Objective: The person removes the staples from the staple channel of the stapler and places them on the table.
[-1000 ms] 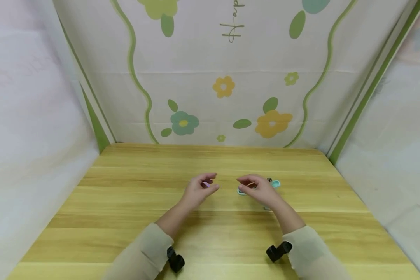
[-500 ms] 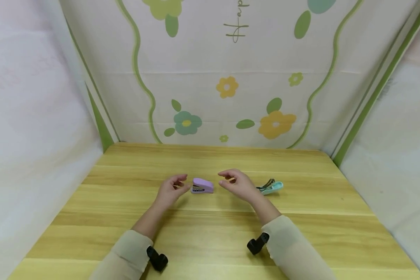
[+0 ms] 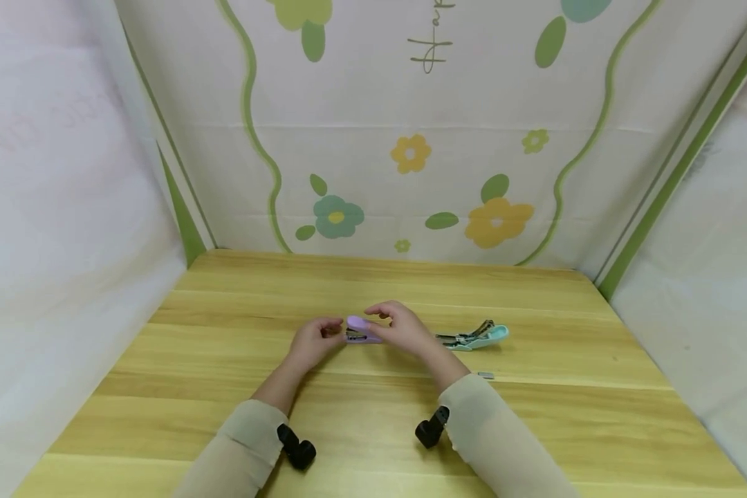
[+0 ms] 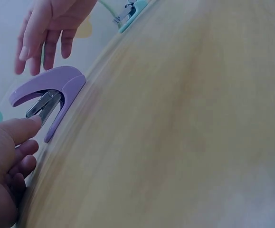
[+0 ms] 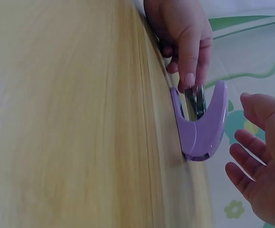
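On my head view, the right grip [image 3: 400, 326] hides part of the purple stapler [image 3: 357, 323]; a grey piece [image 3: 485, 375] is too small to identify. The left wrist view's top edge crops the teal stapler [image 4: 133, 16].

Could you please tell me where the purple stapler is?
In the head view, the purple stapler is on the table, below centre, between the left hand at its open end and the right hand.

Left grip [image 3: 313, 342] pinching; right grip [image 3: 404, 330] raised, loosely curved.
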Motion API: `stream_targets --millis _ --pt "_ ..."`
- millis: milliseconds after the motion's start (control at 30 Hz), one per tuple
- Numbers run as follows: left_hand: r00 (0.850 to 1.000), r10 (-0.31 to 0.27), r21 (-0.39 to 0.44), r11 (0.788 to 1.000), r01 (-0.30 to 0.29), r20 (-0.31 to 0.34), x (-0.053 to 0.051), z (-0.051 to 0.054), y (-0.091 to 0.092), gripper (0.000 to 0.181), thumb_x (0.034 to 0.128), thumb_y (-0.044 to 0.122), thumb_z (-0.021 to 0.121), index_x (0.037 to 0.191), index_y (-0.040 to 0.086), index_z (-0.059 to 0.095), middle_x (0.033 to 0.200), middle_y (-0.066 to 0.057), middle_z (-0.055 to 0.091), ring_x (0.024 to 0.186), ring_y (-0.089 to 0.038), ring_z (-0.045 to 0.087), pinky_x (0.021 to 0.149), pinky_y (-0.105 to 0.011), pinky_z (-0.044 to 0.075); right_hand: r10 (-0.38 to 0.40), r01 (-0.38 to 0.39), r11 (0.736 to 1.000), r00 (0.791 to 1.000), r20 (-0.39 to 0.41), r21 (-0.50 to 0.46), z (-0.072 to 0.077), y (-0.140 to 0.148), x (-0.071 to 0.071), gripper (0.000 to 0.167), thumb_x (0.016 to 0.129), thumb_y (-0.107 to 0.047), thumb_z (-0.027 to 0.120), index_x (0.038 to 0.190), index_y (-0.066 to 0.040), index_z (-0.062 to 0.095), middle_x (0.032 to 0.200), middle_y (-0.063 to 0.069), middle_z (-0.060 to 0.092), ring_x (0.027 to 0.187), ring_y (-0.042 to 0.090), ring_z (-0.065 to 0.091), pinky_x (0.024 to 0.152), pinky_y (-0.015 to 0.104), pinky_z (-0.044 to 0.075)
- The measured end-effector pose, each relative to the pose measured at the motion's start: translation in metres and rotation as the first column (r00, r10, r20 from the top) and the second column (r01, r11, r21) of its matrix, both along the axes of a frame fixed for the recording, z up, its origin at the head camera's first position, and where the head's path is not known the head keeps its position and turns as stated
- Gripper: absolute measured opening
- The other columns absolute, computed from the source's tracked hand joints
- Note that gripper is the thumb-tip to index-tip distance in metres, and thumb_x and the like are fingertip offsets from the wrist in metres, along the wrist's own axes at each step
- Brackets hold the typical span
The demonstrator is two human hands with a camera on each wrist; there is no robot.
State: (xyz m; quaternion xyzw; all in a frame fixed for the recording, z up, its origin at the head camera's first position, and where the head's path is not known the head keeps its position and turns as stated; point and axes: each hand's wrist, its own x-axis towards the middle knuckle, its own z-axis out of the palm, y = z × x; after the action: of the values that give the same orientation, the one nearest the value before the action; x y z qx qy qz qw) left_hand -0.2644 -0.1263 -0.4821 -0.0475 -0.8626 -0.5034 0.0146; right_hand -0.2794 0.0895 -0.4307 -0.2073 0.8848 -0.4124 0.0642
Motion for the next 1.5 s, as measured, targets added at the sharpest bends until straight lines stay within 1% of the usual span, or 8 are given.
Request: stream_targets --millis 200,333,433,567,700,900,1267,1500 --pt "1.0 0.019 -0.1 0.995 -0.02 -0.012 -0.002 -0.001 0.003 0.025 0.0832 0.023 0.078 0.104 0.01 0.076 0.103 -0.005 0.075 0.092 -0.018 0.066 0.084 -0.039 0.053 0.072 -0.072 0.996 0.997 -0.009 0.048 0.0 -0.013 -0.006 0.04 0.095 -0.032 0.064 0.128 -0.009 0.064 0.135 0.011 0.058 0.123 0.03 0.054 0.102 0.048 0.047" --pt "0.999 0.024 -0.102 0.994 -0.027 -0.024 -0.002 -0.001 0.004 0.02 0.0836 0.024 0.078 0.1 0.012 0.078 0.101 -0.003 0.076 0.093 -0.018 0.067 0.084 -0.039 0.054 0.091 -0.087 0.992 0.995 -0.033 0.095 -0.002 -0.019 -0.009 0.036 0.093 -0.023 0.068 0.126 -0.008 0.065 0.129 0.011 0.062 0.113 0.026 0.058 0.095 0.043 0.051" --pt "0.999 0.026 -0.108 0.994 -0.03 -0.034 -0.003 -0.002 0.005 0.018 0.0838 0.024 0.078 0.099 0.013 0.079 0.101 -0.003 0.076 0.095 -0.018 0.068 0.085 -0.04 0.054 0.089 -0.085 0.989 0.996 -0.031 0.119 -0.002 -0.022 -0.011 0.038 0.092 -0.023 0.069 0.127 -0.009 0.064 0.126 0.01 0.063 0.109 0.023 0.06 0.094 0.041 0.052" --pt "0.999 0.032 -0.121 0.992 -0.037 -0.041 -0.003 -0.004 0.005 0.018 0.0844 0.025 0.077 0.099 0.013 0.079 0.103 -0.003 0.076 0.097 -0.02 0.068 0.088 -0.041 0.053 0.087 -0.08 0.985 0.995 -0.041 0.154 -0.003 -0.023 -0.012 0.039 0.093 -0.024 0.068 0.129 -0.01 0.064 0.127 0.009 0.064 0.111 0.022 0.06 0.096 0.04 0.051" --pt "0.999 0.026 -0.135 0.99 -0.032 -0.046 -0.003 -0.003 0.005 0.02 0.0851 0.026 0.076 0.101 0.013 0.078 0.105 -0.004 0.075 0.1 -0.022 0.068 0.09 -0.044 0.053 0.088 -0.077 0.981 0.995 -0.056 0.178 -0.002 -0.024 -0.011 0.033 0.095 -0.024 0.065 0.126 -0.011 0.066 0.125 0.009 0.064 0.113 0.022 0.059 0.098 0.041 0.05" --pt "0.998 0.018 -0.147 0.989 -0.026 -0.056 -0.003 -0.001 0.005 0.02 0.0853 0.024 0.076 0.101 0.012 0.078 0.105 -0.005 0.075 0.1 -0.023 0.068 0.09 -0.044 0.052 0.092 -0.081 0.974 0.995 -0.041 0.213 0.0 -0.024 -0.008 0.029 0.098 -0.025 0.061 0.124 -0.014 0.064 0.126 0.008 0.061 0.115 0.022 0.057 0.1 0.042 0.048" --pt "0.998 -0.001 -0.137 0.991 -0.007 -0.057 -0.001 0.0 0.005 0.016 0.0863 0.022 0.075 0.098 0.012 0.079 0.105 -0.006 0.075 0.101 -0.024 0.068 0.09 -0.044 0.053 0.083 -0.075 0.978 0.996 -0.032 0.192 -0.001 -0.024 -0.004 0.03 0.099 -0.024 0.059 0.126 -0.011 0.062 0.126 0.011 0.059 0.114 0.024 0.058 0.101 0.043 0.048" --pt "0.999 0.009 -0.146 0.989 -0.015 -0.043 0.0 0.001 0.005 0.017 0.0871 0.023 0.074 0.099 0.011 0.078 0.104 -0.006 0.075 0.1 -0.023 0.068 0.089 -0.044 0.053 0.07 -0.066 0.983 0.997 -0.017 0.169 0.0 -0.023 -0.003 0.03 0.1 -0.023 0.056 0.127 -0.011 0.059 0.126 0.011 0.058 0.113 0.023 0.058 0.099 0.042 0.049"
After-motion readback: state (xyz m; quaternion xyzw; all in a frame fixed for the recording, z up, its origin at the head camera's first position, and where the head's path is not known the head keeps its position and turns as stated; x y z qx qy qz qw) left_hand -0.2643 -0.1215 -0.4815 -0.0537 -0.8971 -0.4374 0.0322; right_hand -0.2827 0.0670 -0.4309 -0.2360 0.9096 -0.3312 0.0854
